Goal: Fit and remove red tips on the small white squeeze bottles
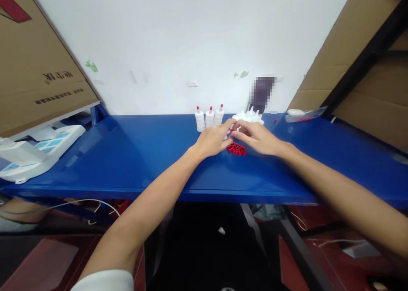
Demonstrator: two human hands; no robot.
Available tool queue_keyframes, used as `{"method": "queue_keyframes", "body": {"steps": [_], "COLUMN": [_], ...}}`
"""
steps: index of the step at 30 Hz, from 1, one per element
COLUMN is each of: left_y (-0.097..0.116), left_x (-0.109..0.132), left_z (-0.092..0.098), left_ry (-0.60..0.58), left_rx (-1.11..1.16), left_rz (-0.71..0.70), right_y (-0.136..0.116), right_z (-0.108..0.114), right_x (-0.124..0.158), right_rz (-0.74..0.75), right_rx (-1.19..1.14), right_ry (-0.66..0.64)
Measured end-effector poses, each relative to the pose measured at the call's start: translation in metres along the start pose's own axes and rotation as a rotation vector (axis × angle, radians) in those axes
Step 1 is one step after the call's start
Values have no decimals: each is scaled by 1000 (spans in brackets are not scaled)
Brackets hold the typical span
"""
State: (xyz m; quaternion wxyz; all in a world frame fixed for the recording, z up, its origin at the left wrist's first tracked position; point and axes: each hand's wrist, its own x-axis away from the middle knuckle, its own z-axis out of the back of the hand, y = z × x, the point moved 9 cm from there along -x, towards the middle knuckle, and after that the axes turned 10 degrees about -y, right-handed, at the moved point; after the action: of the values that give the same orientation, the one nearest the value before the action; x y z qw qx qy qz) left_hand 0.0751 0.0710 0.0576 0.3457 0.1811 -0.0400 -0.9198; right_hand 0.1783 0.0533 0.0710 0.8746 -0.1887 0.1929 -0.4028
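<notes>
Three white bottles with red tips [209, 117] stand upright in a row near the wall, just beyond my left hand [213, 139]. That hand is closed around a white nozzle piece, mostly hidden by the fingers. My right hand [255, 137] meets it from the right, its thumb and forefinger pinched on a small red cap [232, 130] at the nozzle. A pile of small red caps [236, 149] lies on the blue table [153, 155] just below both hands. Behind my right hand sits a group of white nozzle-topped pieces [251, 114], partly covered by the fingers.
A white device with light-blue panels [54, 144] rests at the table's left end. Large cardboard [41, 65] stands at the left. A clear plastic bag [306, 114] lies at the right rear, with a dark, pixelated object [262, 93] against the wall.
</notes>
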Motion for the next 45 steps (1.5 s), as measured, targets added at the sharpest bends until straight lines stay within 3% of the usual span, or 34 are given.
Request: {"method": "queue_keyframes", "body": {"steps": [8, 16, 22, 26, 34, 45], "left_y": [-1, 7, -9, -19, -25, -30], "left_x": [-4, -5, 1, 2, 0, 0], "left_z": [-10, -10, -7, -4, -10, -13], "left_ry": [-70, -45, -36, 16, -16, -24], "left_rx": [-21, -2, -53, 4, 20, 27], "left_rz": [13, -106, -64, -36, -5, 6], "right_y": [-7, -10, 9, 25, 52, 48], "right_z": [-8, -7, 19, 12, -17, -21], "right_x": [-5, -3, 3, 2, 6, 10], "right_rz": [93, 99, -46, -102, -238, -235], "right_rx": [102, 141, 40, 114, 242, 137], "right_ry": [-28, -79, 54, -104, -422, -512]}}
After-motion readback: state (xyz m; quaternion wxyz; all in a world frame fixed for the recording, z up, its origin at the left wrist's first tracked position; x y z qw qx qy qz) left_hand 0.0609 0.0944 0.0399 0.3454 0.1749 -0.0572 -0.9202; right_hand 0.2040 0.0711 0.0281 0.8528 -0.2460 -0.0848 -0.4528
